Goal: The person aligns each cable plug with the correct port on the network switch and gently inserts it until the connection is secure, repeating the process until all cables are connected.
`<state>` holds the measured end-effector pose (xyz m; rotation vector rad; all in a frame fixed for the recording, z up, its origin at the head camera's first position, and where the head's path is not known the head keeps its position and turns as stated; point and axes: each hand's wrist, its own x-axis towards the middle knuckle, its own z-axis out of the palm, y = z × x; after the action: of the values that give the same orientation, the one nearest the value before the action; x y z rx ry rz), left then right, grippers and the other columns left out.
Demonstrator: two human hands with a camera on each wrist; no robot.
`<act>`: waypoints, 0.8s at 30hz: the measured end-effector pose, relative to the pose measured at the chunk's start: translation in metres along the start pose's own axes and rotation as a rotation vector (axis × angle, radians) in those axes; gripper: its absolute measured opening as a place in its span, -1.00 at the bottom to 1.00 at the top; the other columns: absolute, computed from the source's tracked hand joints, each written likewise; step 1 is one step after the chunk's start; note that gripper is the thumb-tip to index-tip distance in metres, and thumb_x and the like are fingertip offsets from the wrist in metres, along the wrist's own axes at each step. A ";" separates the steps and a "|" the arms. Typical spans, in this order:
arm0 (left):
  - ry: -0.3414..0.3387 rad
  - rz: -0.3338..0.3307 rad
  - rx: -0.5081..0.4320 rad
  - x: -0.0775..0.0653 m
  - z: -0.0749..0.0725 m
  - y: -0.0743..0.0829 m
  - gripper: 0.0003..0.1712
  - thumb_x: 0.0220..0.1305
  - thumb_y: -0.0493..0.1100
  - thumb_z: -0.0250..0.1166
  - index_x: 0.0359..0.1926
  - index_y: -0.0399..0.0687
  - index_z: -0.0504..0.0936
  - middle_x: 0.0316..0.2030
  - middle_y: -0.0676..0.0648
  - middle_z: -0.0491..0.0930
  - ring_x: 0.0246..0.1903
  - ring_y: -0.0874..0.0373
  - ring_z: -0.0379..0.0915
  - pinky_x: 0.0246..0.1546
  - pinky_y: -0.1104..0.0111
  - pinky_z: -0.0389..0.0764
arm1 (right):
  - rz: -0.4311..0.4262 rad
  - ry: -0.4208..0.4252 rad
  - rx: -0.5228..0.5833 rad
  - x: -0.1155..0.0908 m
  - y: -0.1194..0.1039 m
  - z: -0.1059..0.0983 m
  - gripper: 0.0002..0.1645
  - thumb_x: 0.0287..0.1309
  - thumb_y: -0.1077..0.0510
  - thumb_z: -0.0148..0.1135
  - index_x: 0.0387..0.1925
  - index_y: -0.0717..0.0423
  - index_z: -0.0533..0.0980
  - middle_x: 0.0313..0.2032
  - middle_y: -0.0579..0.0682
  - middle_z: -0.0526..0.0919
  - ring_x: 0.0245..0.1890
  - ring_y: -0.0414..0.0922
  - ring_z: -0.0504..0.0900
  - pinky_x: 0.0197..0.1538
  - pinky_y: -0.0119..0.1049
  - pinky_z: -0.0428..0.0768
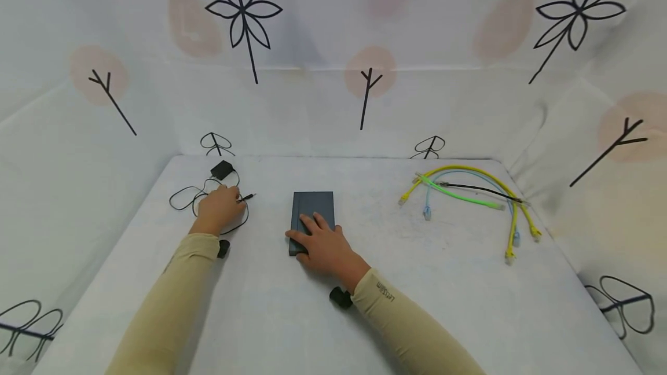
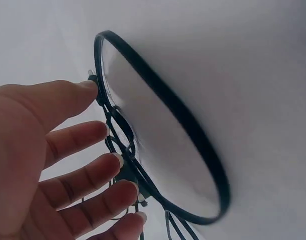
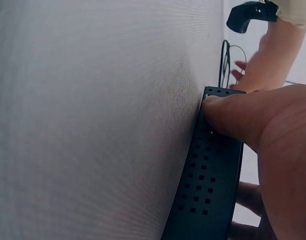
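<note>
Two hands are at work on your worktop (image 1: pixel 271 317). Your left hand (image 1: pixel 219 210) is over the black cord (image 2: pixel 185 117), near the far left corner. Its fingers are loose and parted, with the tips at the strands and the thumb at the plug (image 1: pixel 247 197); whether they bear on the cord you cannot tell. Just beyond that hand, towards the far edge, lies the adapter (image 1: pixel 222 170), with the cord looping out around it.

Your right hand (image 1: pixel 325 247) rests on the dark box (image 1: pixel 312 204), fingers spread across its top and not clenched, the thumb against a side pierced with small square holes. The box lies flat about midway between the left and right edges, closer to the far edge than the near one.

Towards the far right corner you have a cluster of cables: yellow cables (image 1: pixel 453 166) arching over a light-blue cable (image 1: pixel 427 213), a green cable (image 1: pixel 469 198) and a black cable (image 1: pixel 479 188). Some yellow ends point back along the right edge.
</note>
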<state>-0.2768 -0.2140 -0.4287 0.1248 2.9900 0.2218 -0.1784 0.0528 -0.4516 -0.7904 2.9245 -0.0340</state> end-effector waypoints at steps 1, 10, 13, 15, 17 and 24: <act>0.007 0.011 0.005 0.002 0.000 0.001 -0.63 0.35 0.00 0.12 -0.03 -0.20 0.54 -0.15 -0.25 0.51 -0.22 -0.15 0.52 -0.31 0.02 0.54 | 0.002 -0.003 0.005 0.000 0.000 -0.001 -0.34 0.35 -0.27 0.02 0.42 -0.57 0.13 0.52 -0.08 0.02 0.52 0.07 0.02 0.19 0.23 0.41; -0.008 0.031 0.015 0.016 0.005 0.008 -0.68 0.38 -0.09 0.14 -0.02 -0.24 0.56 -0.18 -0.23 0.55 -0.24 -0.11 0.55 -0.29 0.07 0.56 | 0.010 -0.017 0.010 -0.002 -0.001 -0.004 -0.35 0.35 -0.27 0.01 0.43 -0.58 0.11 0.53 -0.10 0.01 0.52 0.05 0.01 0.20 0.22 0.39; -0.026 0.035 0.005 0.018 0.006 0.008 -0.68 0.39 -0.11 0.13 -0.01 -0.25 0.57 -0.16 -0.23 0.57 -0.19 -0.10 0.55 -0.22 0.07 0.57 | 0.011 -0.019 0.025 -0.002 -0.002 -0.005 -0.35 0.35 -0.25 0.02 0.42 -0.56 0.13 0.52 -0.09 0.01 0.52 0.05 0.01 0.19 0.23 0.41; -0.027 0.045 -0.002 0.019 0.007 0.008 -0.69 0.39 -0.13 0.13 -0.01 -0.26 0.57 -0.16 -0.24 0.58 -0.18 -0.10 0.54 -0.20 0.07 0.57 | 0.016 -0.022 0.047 -0.002 -0.003 -0.006 -0.36 0.35 -0.24 0.04 0.41 -0.55 0.15 0.52 -0.08 0.02 0.52 0.06 0.01 0.17 0.25 0.42; -0.017 0.059 -0.001 0.020 0.007 0.008 -0.70 0.39 -0.15 0.13 -0.01 -0.26 0.58 -0.16 -0.24 0.59 -0.17 -0.09 0.54 -0.19 0.07 0.57 | 0.025 -0.031 0.072 -0.001 -0.004 -0.008 -0.36 0.34 -0.22 0.06 0.41 -0.54 0.17 0.52 -0.08 0.02 0.52 0.08 0.00 0.17 0.27 0.42; 0.020 0.097 0.004 0.021 0.009 0.011 -0.74 0.38 -0.21 0.11 -0.05 -0.27 0.61 -0.17 -0.25 0.62 -0.20 -0.08 0.55 -0.23 0.08 0.58 | 0.040 -0.055 0.035 0.001 -0.006 -0.014 -0.34 0.30 -0.25 0.10 0.40 -0.57 0.18 0.52 -0.07 0.04 0.51 0.11 0.04 0.17 0.24 0.44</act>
<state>-0.2955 -0.1998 -0.4385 0.2701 3.0072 0.2295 -0.1778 0.0470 -0.4374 -0.7158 2.8786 -0.0584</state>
